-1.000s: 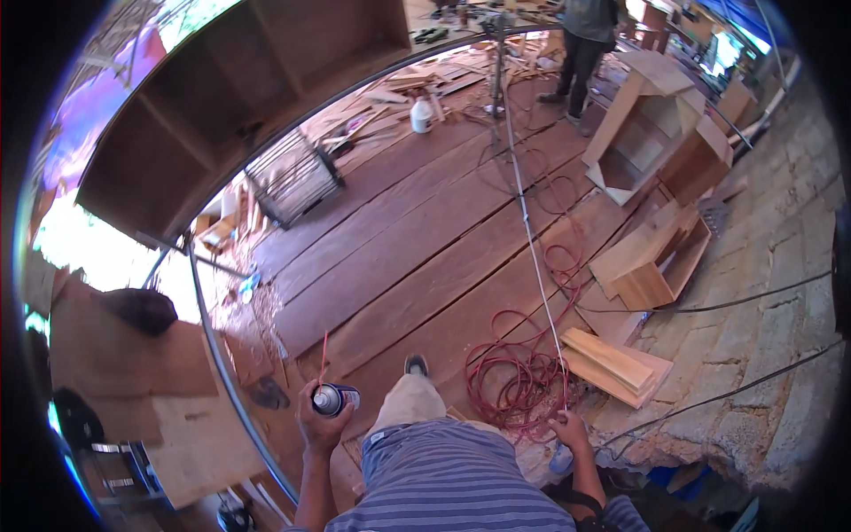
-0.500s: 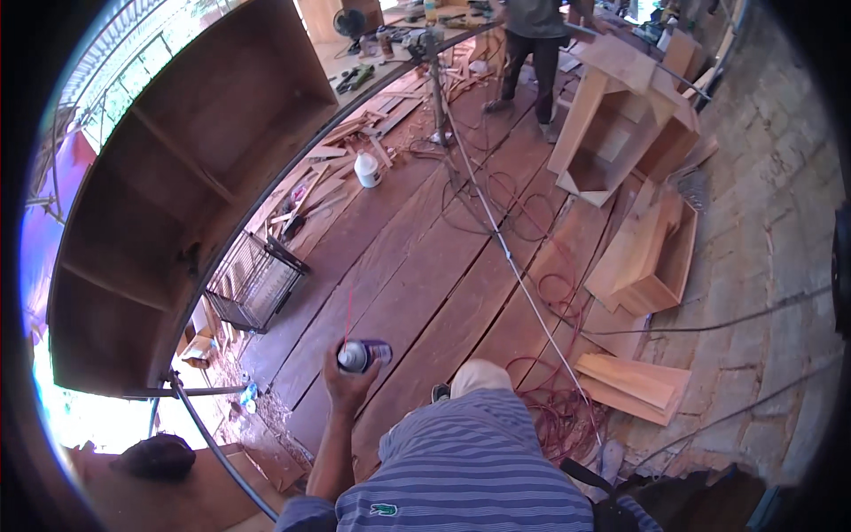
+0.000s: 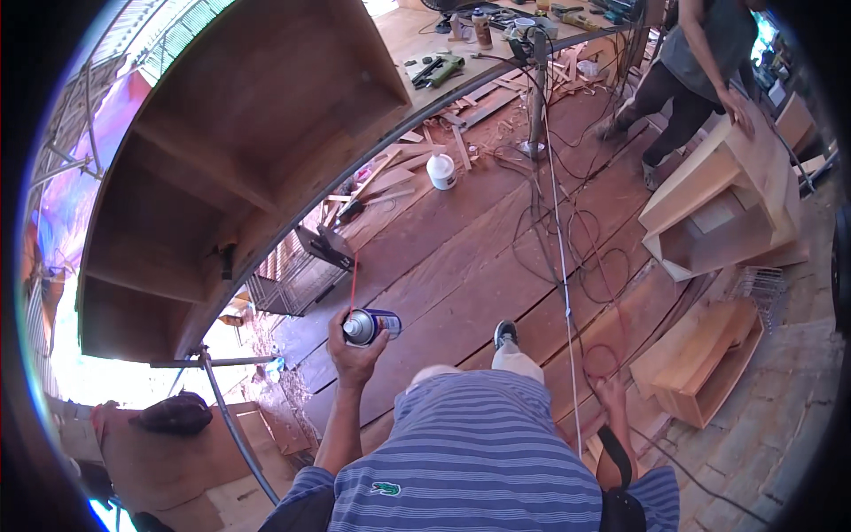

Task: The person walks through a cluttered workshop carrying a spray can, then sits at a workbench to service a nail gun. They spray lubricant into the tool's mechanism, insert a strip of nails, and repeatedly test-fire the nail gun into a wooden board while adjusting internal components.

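Observation:
My left hand (image 3: 355,359) is closed around a blue-and-white aerosol spray can (image 3: 384,324). A thin red straw (image 3: 355,277) sticks up from its nozzle. Lower and to the right, my right hand (image 3: 610,395) hangs beside my body, its fingers loosely apart with no object visible in them. Behind that hand, a loop of red hose (image 3: 603,362) lies on the floor. To the left of the can stands a large dark brown wooden cabinet (image 3: 177,222) with open compartments.
A wire crate (image 3: 282,277) stands below the cabinet. A white jug (image 3: 441,172) sits near wood scraps. Cables and a white cord (image 3: 562,257) cross the plank floor (image 3: 443,257). At right, another person (image 3: 700,80) rests a hand on a pale wooden cabinet (image 3: 736,195), near a wooden box (image 3: 705,363).
My view has shifted forward and left. My right hand has come into sight; my left still grips the spray can. The other person now leans with a hand on the pale cabinet, which has tilted.

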Motion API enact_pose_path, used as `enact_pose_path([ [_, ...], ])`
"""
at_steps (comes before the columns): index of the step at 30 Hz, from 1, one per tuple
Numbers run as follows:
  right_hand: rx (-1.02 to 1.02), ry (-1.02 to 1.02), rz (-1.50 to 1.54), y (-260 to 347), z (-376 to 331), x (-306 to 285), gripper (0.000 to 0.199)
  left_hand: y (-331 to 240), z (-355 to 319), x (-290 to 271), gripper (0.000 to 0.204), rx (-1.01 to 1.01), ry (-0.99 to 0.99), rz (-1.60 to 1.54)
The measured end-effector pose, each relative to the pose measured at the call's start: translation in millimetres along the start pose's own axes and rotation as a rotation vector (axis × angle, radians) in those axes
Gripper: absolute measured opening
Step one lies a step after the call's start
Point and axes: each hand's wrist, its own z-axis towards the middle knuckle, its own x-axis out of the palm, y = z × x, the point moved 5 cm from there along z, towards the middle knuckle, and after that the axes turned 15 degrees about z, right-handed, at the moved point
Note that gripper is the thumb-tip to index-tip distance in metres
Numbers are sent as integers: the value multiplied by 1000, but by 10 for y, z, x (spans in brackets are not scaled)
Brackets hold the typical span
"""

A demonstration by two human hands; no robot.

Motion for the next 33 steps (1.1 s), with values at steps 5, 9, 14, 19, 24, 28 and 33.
enact_pose_path([
  [5,-145,-24,102,1866,1614,-445,46,-277,849,623,69,-43,5,-46],
  [9,-105,49,192,2473,2078,-367,51,-595,1521,1181,71,19,5,-16],
  [14,-65,211,37,2472,2511,-85,43,-743,2423,2050,68,-42,40,-226],
  [19,77,119,-24,2307,2731,205,47,-1109,3521,2627,71,57,60,-281],
  [24,304,154,-9,2460,2752,477,56,-1490,4588,2905,68,170,-15,-291],
  [28,415,134,-15,2441,2830,617,53,-1821,5327,3069,68,23,-2,-307],
  [33,274,156,3,2359,3606,755,48,-1760,6117,3255,68,-63,-159,-255],
])
